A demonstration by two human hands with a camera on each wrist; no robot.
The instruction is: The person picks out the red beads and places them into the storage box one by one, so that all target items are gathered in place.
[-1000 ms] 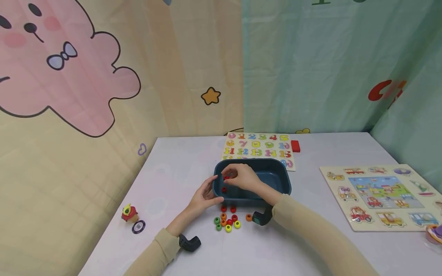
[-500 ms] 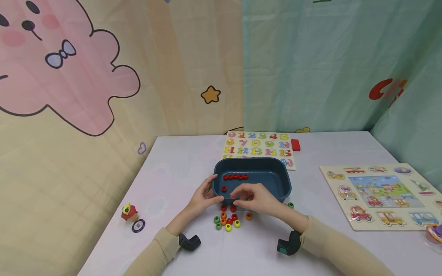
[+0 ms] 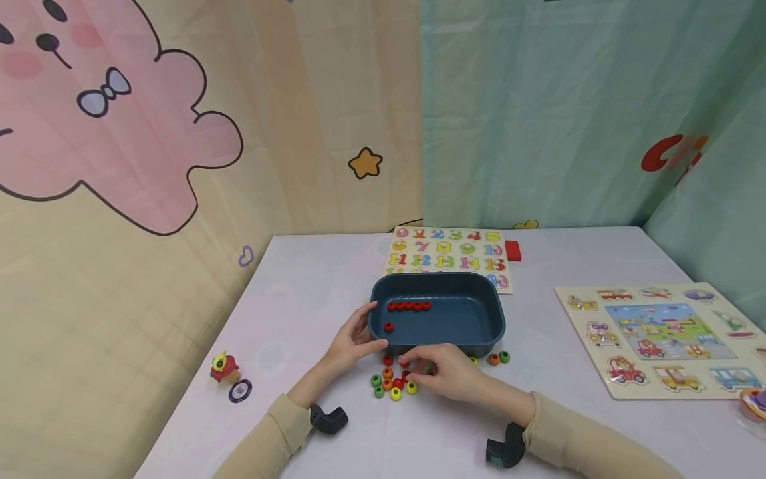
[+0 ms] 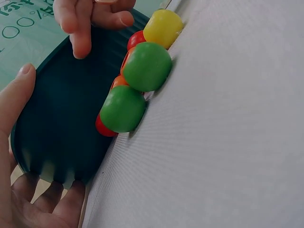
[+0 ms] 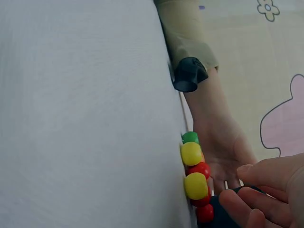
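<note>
In the head view, the left hand (image 3: 353, 339) gripped the left end of a dark blue bin (image 3: 469, 309), which held a row of red beads (image 3: 409, 307) and a single red bead (image 3: 389, 327) nearer the person. The right hand (image 3: 451, 372), loosely curved, was at the loose beads (image 3: 387, 384) on the table (image 3: 419, 439) before the bin. In the left wrist view, two green beads (image 4: 122, 109) sat beside the bin. In the right wrist view, a narrow gap parted the right hand's thumb and forefinger, near two yellow beads (image 5: 195, 185); bead contact could not be told.
</note>
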